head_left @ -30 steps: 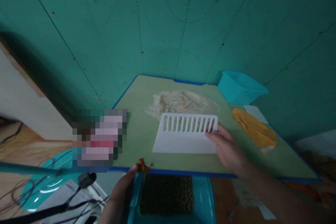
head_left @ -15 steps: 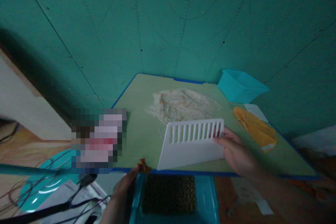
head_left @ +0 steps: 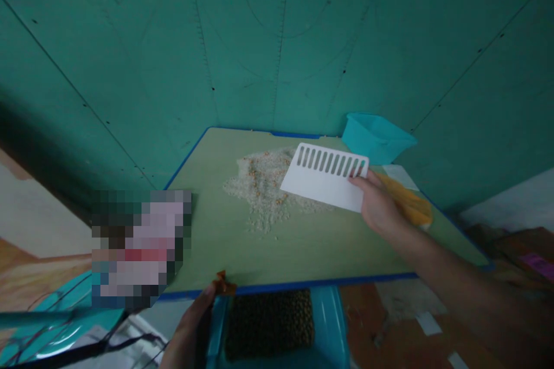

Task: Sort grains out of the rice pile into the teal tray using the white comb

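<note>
My right hand (head_left: pixel 378 204) grips a white plastic scraper (head_left: pixel 322 179) with a row of slots by its right end and holds it low over the right part of a pile of pale grains (head_left: pixel 259 184). The pile lies on a light green board (head_left: pixel 268 248) with a blue rim. My left hand (head_left: pixel 190 328) holds the left rim of a teal tray (head_left: pixel 333 323) filled with dark pellets, pressed against the board's near edge. A small orange-brown scrap (head_left: pixel 224 285) sits by my left fingertips.
A teal tub (head_left: pixel 376 137) stands at the board's far right corner, with a yellow cloth (head_left: pixel 407 202) in front of it. A green cutting mat (head_left: pixel 173 57) covers the surface behind. A blurred patch (head_left: pixel 138 245) lies at the left. Cables and a teal object (head_left: pixel 56 334) are at lower left.
My right hand has carried the scraper from the board's near side up and away, over the grain pile. The view has shifted. The left hand stays at the tray.
</note>
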### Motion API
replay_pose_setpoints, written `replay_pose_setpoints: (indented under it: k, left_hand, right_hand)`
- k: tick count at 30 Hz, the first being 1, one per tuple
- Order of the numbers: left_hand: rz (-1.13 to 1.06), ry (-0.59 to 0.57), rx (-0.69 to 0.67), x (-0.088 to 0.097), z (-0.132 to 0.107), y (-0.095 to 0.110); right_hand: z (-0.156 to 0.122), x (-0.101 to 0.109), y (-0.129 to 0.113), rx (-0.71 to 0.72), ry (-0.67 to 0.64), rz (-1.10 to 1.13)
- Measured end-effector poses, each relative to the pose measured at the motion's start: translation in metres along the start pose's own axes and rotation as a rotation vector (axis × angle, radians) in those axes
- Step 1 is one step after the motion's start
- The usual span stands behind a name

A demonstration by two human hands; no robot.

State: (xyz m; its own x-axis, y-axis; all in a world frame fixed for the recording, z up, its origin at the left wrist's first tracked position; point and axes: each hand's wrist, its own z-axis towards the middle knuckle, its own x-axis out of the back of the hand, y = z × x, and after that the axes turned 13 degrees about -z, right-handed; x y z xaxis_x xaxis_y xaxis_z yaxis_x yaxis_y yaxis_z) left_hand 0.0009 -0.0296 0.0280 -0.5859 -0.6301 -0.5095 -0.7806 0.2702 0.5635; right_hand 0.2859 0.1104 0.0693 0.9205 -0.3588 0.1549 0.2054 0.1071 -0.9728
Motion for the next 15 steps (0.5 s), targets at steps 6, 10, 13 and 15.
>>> replay_pose_setpoints:
  k: [6,10,13,15]
  left_hand:
    - [-0.018,0.029,-0.024,-0.004,-0.001,0.001]
    - [-0.024,0.011,0.041,0.002,0.0,0.001]
    - [-0.02,0.032,0.068,0.0,-0.001,0.002]
    - [-0.013,0.037,0.063,-0.005,-0.003,0.003]
  right_hand:
    - [-0.009,-0.002,-0.003,-0.086,-0.065,0.032]
    - [-0.009,-0.001,-0.004,-0.065,-0.034,0.038]
    - [-0.011,0.0,-0.003,-0.094,-0.058,0.011]
    - [-0.013,0.001,-0.003,-0.124,-0.09,0.012]
